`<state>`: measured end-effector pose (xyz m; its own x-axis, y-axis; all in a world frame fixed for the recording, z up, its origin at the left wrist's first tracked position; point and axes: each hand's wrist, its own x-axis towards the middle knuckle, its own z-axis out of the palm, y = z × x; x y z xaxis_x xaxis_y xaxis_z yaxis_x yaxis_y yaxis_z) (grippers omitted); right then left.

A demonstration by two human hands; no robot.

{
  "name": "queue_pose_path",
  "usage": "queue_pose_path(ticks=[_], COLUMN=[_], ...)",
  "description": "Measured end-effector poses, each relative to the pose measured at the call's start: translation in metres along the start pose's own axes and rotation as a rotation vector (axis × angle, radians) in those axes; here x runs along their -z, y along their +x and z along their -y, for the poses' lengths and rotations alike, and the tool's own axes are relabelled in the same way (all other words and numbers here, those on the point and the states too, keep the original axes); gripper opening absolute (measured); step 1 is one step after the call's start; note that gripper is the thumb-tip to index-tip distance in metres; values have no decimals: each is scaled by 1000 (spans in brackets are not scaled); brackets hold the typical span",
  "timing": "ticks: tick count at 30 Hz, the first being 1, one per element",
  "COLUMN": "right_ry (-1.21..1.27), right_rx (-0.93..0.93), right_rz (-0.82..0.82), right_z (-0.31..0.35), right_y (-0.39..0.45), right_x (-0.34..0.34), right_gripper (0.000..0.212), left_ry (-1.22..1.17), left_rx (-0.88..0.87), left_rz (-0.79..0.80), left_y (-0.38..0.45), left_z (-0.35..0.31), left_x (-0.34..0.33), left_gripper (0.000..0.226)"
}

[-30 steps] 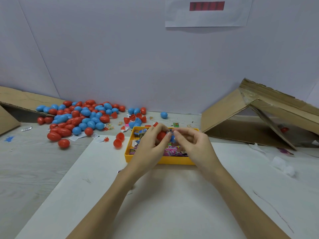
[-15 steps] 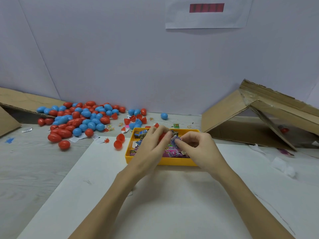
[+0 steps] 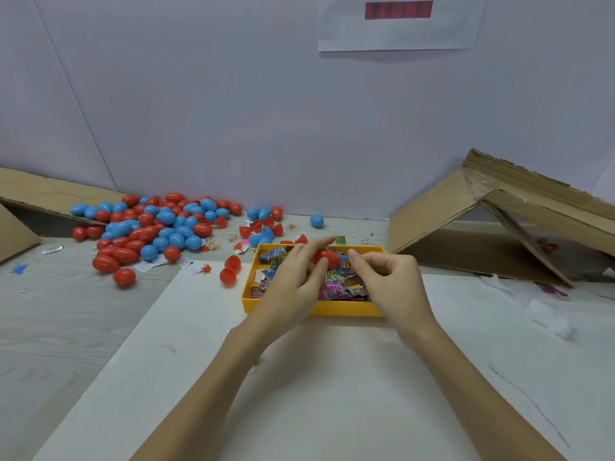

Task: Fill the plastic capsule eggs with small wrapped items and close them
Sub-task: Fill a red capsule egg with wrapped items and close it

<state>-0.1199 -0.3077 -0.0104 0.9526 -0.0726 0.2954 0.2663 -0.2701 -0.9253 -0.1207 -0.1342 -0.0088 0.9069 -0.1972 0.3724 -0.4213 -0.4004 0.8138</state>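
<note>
A red capsule half (image 3: 324, 257) is held over the yellow tray (image 3: 346, 309) by the curled fingers of the left hand (image 3: 296, 287). Just beside it, above the tray's far side, a small wrapped item (image 3: 344, 262) appears to be pinched in the narrowed fingertips of the right hand (image 3: 387, 281). The item should be pushed fully inside before the halves are pressed together, so no wrapper is trapped in the seam.
</note>
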Motion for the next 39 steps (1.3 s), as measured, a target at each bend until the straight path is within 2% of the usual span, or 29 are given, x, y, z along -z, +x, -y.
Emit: queue_pose_path(ticks=[4,8,12,17,28,35,39], right_ry=[-10,150,277,294,286,293,308], right_rx=[6,-2,-33,-32,-4,-12,-8], right_rz=[23,42,58,55,0,9,24], right_z=[2,6,9,11,12,14,14], right_y=[-2,-2,0,0,-3,-4,-4], right_x=[-2,-2,0,2,-2,-3,-3], right_gripper=[13,6,17,24,16,19,14], left_ry=[-87,-99,-82,-81,-43,-33,-50], left_rx=[-29,-85,-121,-98,-60,-70,-93], left_rz=[-47,-87,-97,-104,-128,-127,-130], left_y=[0,0,1,1,0,0,0], left_z=[-2,-3,-5,-6,-7,-7,-8], left_x=[1,3,4,3,2,3,3], left_gripper=[28,24,25,24,27,27,26])
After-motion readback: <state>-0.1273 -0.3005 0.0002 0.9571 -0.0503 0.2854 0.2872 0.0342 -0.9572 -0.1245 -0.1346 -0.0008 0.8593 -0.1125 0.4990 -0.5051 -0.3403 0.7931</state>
